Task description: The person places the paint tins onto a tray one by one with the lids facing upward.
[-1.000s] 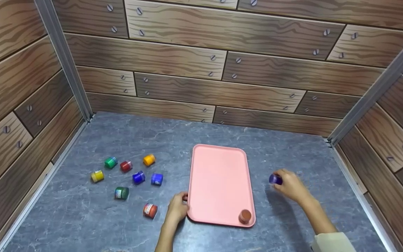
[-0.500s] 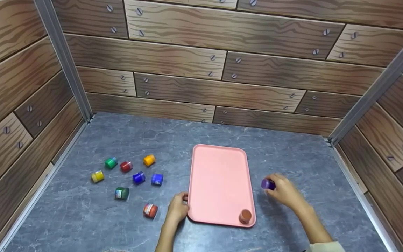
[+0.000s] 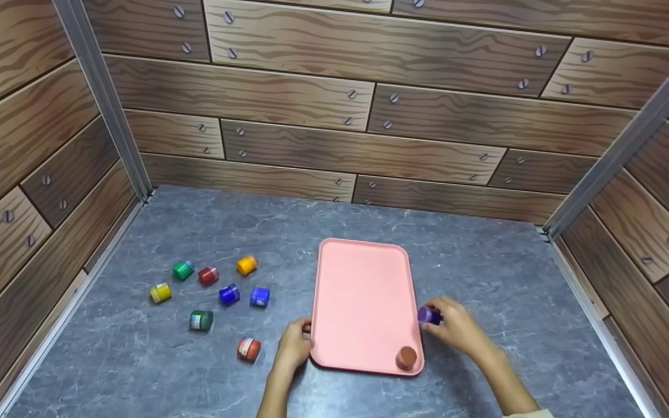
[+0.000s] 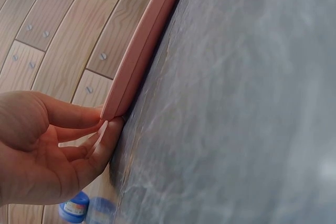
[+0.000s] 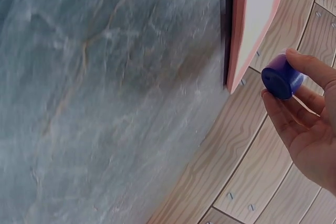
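Observation:
A pink tray [image 3: 363, 302] lies flat on the grey marbled table, its long side running away from me. My left hand [image 3: 294, 347] pinches the tray's left edge near the front corner; the left wrist view shows thumb and fingers on the pink rim [image 4: 137, 51]. Between the thumb and fingers of my right hand [image 3: 456, 326] is a small purple paint jar [image 3: 429, 315], held at the tray's right edge. From the right wrist view, the jar [image 5: 282, 77] is tilted, its round end facing the camera. One brown paint jar [image 3: 406, 357] stands in the tray's front right corner.
Several paint jars lie on their sides left of the tray, among them an orange jar [image 3: 247, 265], a yellow jar [image 3: 161, 292], a dark green jar [image 3: 201, 320] and an orange-red jar [image 3: 248, 349]. Wood-patterned walls [image 3: 288, 93] enclose the table at the back and sides.
My right hand has moved left and slightly nearer with the purple paint jar, from the table's right side to the tray's edge. The left hand and tray stay put.

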`<state>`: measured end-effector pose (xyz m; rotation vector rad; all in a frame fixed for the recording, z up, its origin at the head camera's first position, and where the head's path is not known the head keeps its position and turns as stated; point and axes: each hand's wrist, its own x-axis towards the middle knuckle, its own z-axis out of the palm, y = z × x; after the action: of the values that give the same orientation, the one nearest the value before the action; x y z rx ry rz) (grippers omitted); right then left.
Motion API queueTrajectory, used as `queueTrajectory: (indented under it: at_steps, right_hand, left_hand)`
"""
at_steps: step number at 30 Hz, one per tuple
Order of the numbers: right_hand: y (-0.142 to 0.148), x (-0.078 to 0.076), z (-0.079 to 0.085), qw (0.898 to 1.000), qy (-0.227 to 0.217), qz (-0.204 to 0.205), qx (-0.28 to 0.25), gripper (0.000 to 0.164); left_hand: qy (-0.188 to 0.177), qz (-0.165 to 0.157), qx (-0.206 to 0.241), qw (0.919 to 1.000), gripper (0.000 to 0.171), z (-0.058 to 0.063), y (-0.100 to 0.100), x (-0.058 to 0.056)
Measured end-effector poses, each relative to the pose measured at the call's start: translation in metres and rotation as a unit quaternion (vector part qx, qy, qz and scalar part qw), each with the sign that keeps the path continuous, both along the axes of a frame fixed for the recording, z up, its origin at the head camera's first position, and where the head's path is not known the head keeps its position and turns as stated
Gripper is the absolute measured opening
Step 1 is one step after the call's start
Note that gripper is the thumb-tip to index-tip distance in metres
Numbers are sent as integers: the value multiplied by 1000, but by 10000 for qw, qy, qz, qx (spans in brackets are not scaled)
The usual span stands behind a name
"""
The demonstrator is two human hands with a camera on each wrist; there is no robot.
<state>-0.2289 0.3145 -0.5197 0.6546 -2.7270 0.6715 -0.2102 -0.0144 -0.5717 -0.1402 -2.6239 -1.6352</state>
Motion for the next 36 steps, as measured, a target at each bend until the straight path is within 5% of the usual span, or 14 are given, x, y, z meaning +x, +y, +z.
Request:
queueTrajectory:
  at_steps: [21, 26, 36]
  right_hand:
    - [-20, 8, -18, 9985, -278, 99, -454, 34]
    - [-19, 9, -23, 9941, -716, 110, -809, 35]
    - [-15, 9, -29, 9684, -1824, 600, -1592, 32]
  left_hand:
    - [10, -47, 47, 10000, 43, -1, -1, -1]
    - [15, -47, 54, 10000, 43, 0, -1, 0]
    - [26, -63, 51, 10000, 42, 1, -1, 0]
